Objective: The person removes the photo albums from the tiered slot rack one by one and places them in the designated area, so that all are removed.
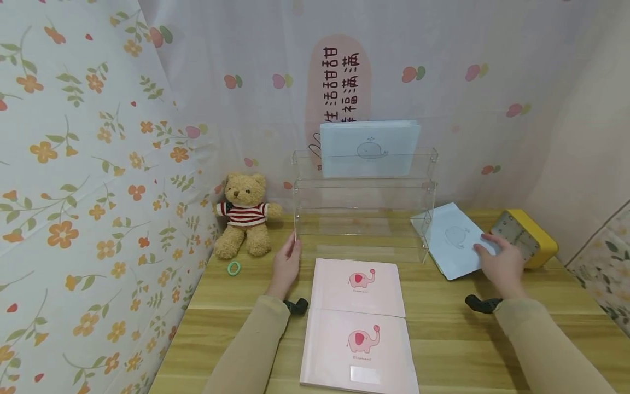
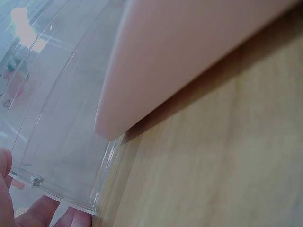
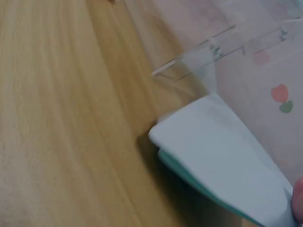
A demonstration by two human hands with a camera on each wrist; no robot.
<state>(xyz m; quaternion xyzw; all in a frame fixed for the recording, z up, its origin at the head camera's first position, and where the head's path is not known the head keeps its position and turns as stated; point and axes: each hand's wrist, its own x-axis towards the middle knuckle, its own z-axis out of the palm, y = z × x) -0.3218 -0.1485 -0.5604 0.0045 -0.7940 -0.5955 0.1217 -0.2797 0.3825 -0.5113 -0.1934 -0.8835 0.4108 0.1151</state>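
Observation:
A clear acrylic rack [image 1: 364, 224] with several tiers stands at the back of the table. My left hand [image 1: 287, 262] grips its left side panel low down, thumb on one face and fingers [image 2: 40, 210] on the other. On the right, my right hand [image 1: 504, 264] pinches the right edge of a light-blue notebook [image 1: 455, 238] with a whale on it. This notebook [image 3: 222, 156] lies slanted beside the rack, its near corner lifted over the wood and a green layer under its cover. Another blue whale notebook [image 1: 366, 149] stands in the top tier.
Two pink elephant notebooks [image 1: 359, 287] lie one before the other in front of the rack. A teddy bear [image 1: 243, 213] in a striped top sits left, a green ring [image 1: 233, 268] before it. Close behind my right hand is a yellow box-shaped clock [image 1: 534, 235]. Patterned cloth [image 1: 246, 109] hangs behind.

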